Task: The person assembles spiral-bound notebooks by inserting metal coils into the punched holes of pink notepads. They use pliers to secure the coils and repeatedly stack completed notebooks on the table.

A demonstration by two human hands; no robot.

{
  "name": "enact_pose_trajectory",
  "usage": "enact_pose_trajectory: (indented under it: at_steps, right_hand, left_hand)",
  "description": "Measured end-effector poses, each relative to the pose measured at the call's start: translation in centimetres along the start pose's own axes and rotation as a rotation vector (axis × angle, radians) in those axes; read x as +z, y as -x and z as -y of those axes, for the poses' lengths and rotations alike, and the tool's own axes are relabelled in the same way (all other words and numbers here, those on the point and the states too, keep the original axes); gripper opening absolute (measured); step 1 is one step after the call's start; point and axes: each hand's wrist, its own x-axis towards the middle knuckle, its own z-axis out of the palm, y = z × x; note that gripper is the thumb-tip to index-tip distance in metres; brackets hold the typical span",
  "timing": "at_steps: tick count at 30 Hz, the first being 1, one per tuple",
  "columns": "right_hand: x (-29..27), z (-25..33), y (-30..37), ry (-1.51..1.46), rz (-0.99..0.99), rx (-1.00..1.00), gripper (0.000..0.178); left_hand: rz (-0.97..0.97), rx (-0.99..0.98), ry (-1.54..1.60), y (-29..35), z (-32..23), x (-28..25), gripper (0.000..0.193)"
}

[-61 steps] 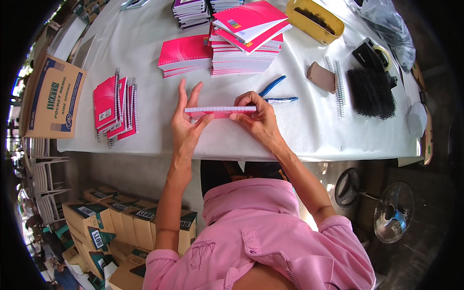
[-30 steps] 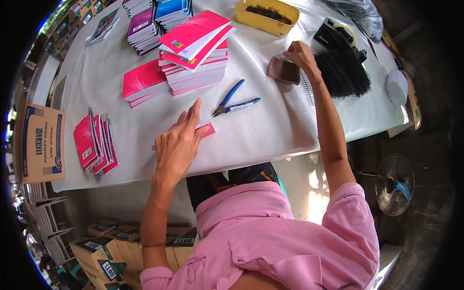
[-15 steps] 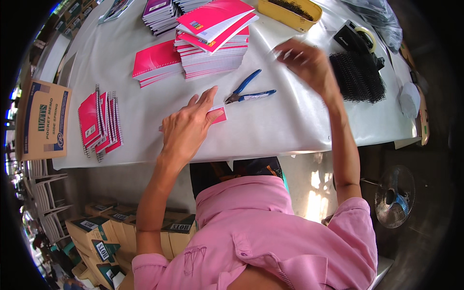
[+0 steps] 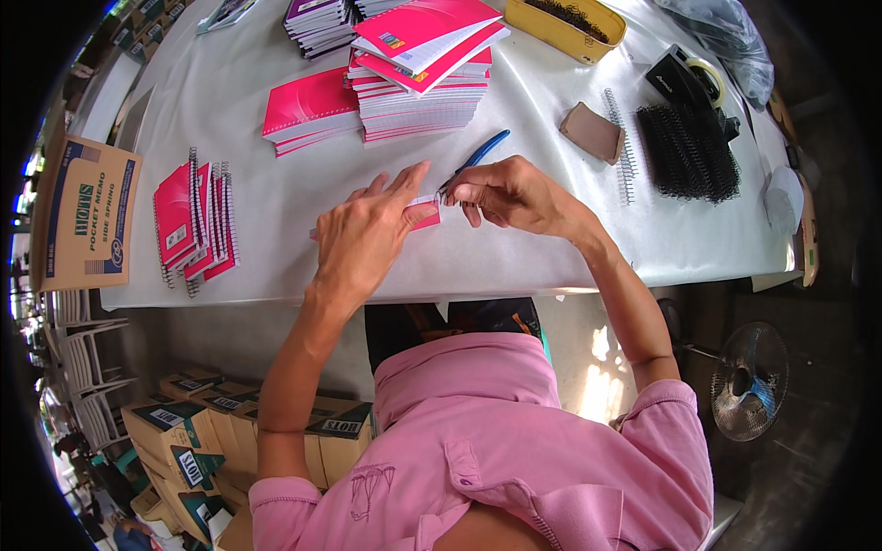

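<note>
A small pink-covered notebook (image 4: 425,215) lies flat on the table in front of me. My left hand (image 4: 360,230) rests over it, fingers stretched out, covering most of it. At the notebook's right end, the fingers of my right hand (image 4: 514,197) are pinched together on what looks like a thin wire coil (image 4: 467,204), mostly hidden by the fingers. Blue-handled pliers (image 4: 484,149) lie just beyond that hand, their jaws and one handle partly covered by it.
Stacks of pink notebooks (image 4: 418,110) stand ahead. Finished-looking spiral notebooks (image 4: 184,216) lie at left by a cardboard box (image 4: 92,213). At right are a brown block (image 4: 593,133), a loose coil (image 4: 627,170), a black coil pile (image 4: 689,151) and a yellow tray (image 4: 551,28).
My right hand has come down and left from above the brown block to the notebook's right end. The block and loose coil are now uncovered. My left hand stays on the notebook.
</note>
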Motion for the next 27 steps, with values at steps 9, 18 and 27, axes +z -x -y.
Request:
enact_pose_trajectory:
  at_steps: [9, 18, 27]
  right_hand:
    - [1.1, 1.6, 0.4, 0.427, -0.122, -0.142, 0.018]
    - [1.5, 2.6, 0.3, 0.535, -0.176, -0.224, 0.025]
    - [1.5, 2.1, 0.3, 0.611, -0.102, -0.199, 0.02]
  left_hand:
    - [0.025, 0.001, -0.04, -0.1, -0.4, -0.4, 0.055]
    - [-0.011, 0.014, -0.022, 0.0, -0.4, -0.1, 0.055]
    - [0.048, -0.049, 0.002, -0.1, -0.5, -0.3, 0.054]
